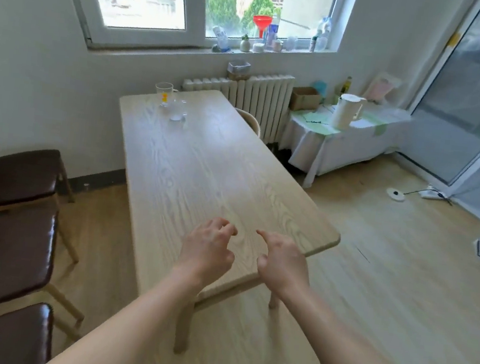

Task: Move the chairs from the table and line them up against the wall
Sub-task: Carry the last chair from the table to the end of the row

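A long pale wooden table (pixel 203 171) runs away from me toward the window. Three chairs with dark brown cushions stand in a row along the left wall: the far chair (pixel 15 177), the middle chair (pixel 2 261) and the near chair (pixel 2 337). The curved back of another chair (pixel 251 120) shows at the table's far right side, tucked in. My left hand (pixel 209 250) and my right hand (pixel 282 261) hover over the table's near end, fingers loosely curled and apart, holding nothing.
Two glasses (pixel 171 104) stand at the table's far left corner. A radiator (pixel 261 99) sits under the window. A cloth-covered side table (pixel 343 140) with a white jug (pixel 345 110) stands at right. Bare wooden floor (pixel 385 290) lies right of the table; a glass door (pixel 479 90) beyond.
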Demonstrator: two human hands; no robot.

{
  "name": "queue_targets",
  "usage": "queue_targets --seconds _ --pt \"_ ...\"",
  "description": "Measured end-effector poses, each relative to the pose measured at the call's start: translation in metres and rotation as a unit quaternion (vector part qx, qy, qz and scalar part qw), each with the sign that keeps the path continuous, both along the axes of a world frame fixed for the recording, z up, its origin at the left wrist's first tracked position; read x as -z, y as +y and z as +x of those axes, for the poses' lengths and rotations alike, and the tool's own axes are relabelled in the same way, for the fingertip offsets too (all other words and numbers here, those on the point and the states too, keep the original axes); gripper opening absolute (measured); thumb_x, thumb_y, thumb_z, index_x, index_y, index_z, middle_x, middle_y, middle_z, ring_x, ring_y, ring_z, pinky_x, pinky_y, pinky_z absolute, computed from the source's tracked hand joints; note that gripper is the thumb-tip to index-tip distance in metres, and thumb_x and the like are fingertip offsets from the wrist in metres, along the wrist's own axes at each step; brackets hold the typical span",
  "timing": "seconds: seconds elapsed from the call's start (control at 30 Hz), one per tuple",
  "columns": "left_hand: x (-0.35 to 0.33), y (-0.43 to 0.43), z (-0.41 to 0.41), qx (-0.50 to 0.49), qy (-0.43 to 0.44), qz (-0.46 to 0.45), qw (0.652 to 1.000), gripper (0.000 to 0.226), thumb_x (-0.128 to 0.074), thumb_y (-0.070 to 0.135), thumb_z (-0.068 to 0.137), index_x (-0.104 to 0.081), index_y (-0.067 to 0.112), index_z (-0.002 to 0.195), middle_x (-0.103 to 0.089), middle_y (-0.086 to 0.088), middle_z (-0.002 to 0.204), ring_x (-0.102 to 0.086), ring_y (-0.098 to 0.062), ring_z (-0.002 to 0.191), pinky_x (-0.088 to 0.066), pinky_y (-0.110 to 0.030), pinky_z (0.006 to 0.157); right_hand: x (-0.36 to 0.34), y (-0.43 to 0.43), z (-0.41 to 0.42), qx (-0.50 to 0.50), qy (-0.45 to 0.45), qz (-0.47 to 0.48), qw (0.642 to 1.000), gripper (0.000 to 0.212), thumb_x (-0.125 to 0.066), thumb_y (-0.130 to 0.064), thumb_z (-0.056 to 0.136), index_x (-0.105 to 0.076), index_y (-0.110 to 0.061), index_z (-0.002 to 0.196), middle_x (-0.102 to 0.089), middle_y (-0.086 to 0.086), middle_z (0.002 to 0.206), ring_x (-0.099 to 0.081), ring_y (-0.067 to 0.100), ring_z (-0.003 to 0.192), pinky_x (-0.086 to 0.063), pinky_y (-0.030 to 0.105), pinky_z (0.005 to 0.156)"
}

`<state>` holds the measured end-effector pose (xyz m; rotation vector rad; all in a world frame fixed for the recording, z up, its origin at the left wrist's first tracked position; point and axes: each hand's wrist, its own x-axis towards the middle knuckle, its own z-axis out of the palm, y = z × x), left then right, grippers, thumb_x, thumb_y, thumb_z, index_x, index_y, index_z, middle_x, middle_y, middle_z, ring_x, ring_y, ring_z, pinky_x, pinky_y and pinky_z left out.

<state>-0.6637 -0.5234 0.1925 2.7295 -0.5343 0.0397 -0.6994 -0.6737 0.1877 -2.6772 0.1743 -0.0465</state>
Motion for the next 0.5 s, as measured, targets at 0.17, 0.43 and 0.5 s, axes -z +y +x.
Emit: queue_targets --seconds 0.17,0.43,0.5 --pt "0.004 -0.061 0.027 0.045 -0.008 0.013 0.999 0.045 -0.054 0.023 0.083 -0.050 0.025 0.128 -0.048 0.006 0.137 -0.045 -0.018 0.123 -0.041 -0.032 0.093 0.000 -0.051 0.013 0.049 -0.014 0.016 0.999 0.068 -0.051 -0.010 0.082 -0.034 -0.027 0.145 -0.055 0.003 0.134 -0.049 0.026 0.121 -0.045 0.040 0.097" --pt "0.034 -0.152 0.110 0.091 0.010 -0.020 0.996 0.039 -0.054 0.033 0.086 -0.051 0.026 0.124 -0.049 0.008 0.134 -0.047 -0.015 0.121 -0.042 -0.031 0.088 0.017 -0.138 0.085 0.075 -0.004 -0.003 0.997 0.063 -0.049 -0.012 0.087 -0.031 -0.028 0.145 -0.055 -0.001 0.132 -0.047 0.023 0.120 -0.045 0.039 0.095" --pt "0.040 -0.173 0.147 0.094 0.010 -0.028 0.995 0.038 -0.053 0.034 0.087 -0.051 0.026 0.124 -0.049 0.008 0.134 -0.046 -0.015 0.121 -0.041 -0.030 0.086 0.021 -0.162 0.119 0.078 0.005 -0.004 0.997 0.064 -0.047 -0.012 0.087 -0.029 -0.028 0.146 -0.054 -0.002 0.134 -0.045 0.022 0.122 -0.046 0.038 0.095"
